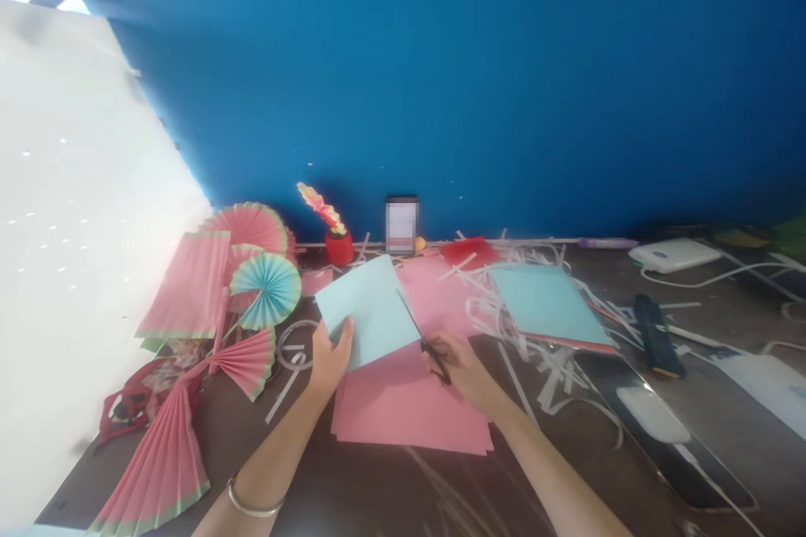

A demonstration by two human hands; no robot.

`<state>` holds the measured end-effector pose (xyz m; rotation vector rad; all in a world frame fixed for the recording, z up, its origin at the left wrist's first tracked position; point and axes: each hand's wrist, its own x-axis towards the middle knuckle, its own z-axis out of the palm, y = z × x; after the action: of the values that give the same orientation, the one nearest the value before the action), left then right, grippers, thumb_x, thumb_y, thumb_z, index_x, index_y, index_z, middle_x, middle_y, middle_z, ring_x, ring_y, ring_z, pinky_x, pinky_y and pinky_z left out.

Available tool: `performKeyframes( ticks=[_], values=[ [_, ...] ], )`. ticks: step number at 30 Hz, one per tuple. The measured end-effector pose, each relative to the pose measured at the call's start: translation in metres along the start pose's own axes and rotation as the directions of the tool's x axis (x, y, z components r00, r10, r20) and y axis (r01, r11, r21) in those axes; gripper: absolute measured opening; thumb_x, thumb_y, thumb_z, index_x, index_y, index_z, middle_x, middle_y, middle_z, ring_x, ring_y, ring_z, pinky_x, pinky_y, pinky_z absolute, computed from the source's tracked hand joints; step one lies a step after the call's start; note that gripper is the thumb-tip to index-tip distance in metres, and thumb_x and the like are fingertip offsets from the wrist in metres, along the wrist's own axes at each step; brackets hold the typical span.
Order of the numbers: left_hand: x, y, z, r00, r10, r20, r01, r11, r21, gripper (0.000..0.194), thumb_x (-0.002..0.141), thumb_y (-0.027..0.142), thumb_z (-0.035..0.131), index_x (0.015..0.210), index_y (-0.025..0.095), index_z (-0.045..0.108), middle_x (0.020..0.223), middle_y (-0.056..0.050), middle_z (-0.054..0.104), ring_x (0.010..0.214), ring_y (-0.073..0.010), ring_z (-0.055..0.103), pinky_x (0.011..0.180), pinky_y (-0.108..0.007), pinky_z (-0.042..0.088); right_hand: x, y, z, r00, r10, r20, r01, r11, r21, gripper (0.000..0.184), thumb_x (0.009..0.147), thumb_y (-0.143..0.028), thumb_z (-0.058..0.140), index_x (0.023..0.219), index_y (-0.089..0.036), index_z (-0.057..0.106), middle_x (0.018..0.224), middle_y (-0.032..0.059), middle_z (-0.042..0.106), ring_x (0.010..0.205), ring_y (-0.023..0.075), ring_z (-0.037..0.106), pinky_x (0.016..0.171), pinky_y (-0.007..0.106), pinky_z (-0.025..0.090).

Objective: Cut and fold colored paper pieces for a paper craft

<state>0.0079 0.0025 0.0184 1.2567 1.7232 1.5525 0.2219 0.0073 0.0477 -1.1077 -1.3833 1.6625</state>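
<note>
Pink pleated paper stands at the far left of the work surface: a long folded fan (167,461), a smaller fan (248,357) and, behind them, a blue round fan (268,292) with a pale green rim. A curled white strip (295,344) lies just beside the left forearm.

Left hand (332,352): thumb on the upper face of a pale blue sheet (371,310), the other fingers mostly hidden at its lower left edge, gripping it. The sheet is held tilted above pink sheets (412,415).

Right hand (463,365): fingers closed around the dark handles of the scissors (444,369). The blades point away from the person, along the right edge of the sheet. Blade opening: cannot be told from here.

Step in hand, as judged: trimming at that edge, or lining up the blades for it. A cut from this position calls for a flat, steady sheet, blades parallel to the edge and the left fingers clear of the cutting line.

Further right, loose white paper trimmings (554,377) lie around a blue-topped stack (547,302). A white device (677,254) with a cable lies beyond.
</note>
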Motion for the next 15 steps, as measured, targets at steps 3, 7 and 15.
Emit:
performKeyframes(
  ticks=[3, 7, 15],
  values=[
    [-0.0006, -0.0002, 0.0005, 1.0, -0.006, 0.007, 0.006, 1.0, -0.002, 0.039, 0.077, 0.037, 0.056, 0.107, 0.011, 0.057, 0.109, -0.015, 0.061, 0.102, -0.0236, 0.058, 0.089, -0.036, 0.045, 0.0004, -0.0002, -0.0007, 1.0, 0.002, 0.004, -0.002, 1.0, 0.011, 0.029, 0.068, -0.043, 0.06, 0.079, -0.021, 0.046, 0.062, -0.0035, 0.05, 0.049, 0.0074, 0.041, 0.046, 0.024, 0.033],
    [-0.0012, -0.0008, 0.0008, 1.0, -0.023, 0.004, 0.023, 1.0, 0.005, 0.04, 0.077, 0.037, 0.056, 0.108, 0.011, 0.057, 0.112, -0.015, 0.06, 0.103, -0.0238, 0.057, 0.09, -0.036, 0.044, 0.0008, 0.0004, -0.0018, 1.0, 0.003, 0.009, -0.004, 1.0, 0.01, 0.026, 0.069, -0.04, 0.059, 0.079, -0.02, 0.046, 0.062, -0.0039, 0.05, 0.049, 0.007, 0.041, 0.046, 0.024, 0.032],
    [-0.0017, 0.0002, 0.001, 0.999, -0.035, 0.002, 0.035, 0.999, -0.027, 0.04, 0.076, 0.037, 0.057, 0.106, 0.011, 0.058, 0.11, -0.015, 0.061, 0.103, -0.0243, 0.057, 0.089, -0.036, 0.045, 0.0001, -0.0001, -0.0011, 1.0, 0.005, -0.002, -0.005, 1.0, 0.007, 0.024, 0.069, -0.037, 0.06, 0.078, -0.02, 0.047, 0.063, -0.0033, 0.051, 0.05, 0.0074, 0.042, 0.046, 0.023, 0.032]
  ],
)
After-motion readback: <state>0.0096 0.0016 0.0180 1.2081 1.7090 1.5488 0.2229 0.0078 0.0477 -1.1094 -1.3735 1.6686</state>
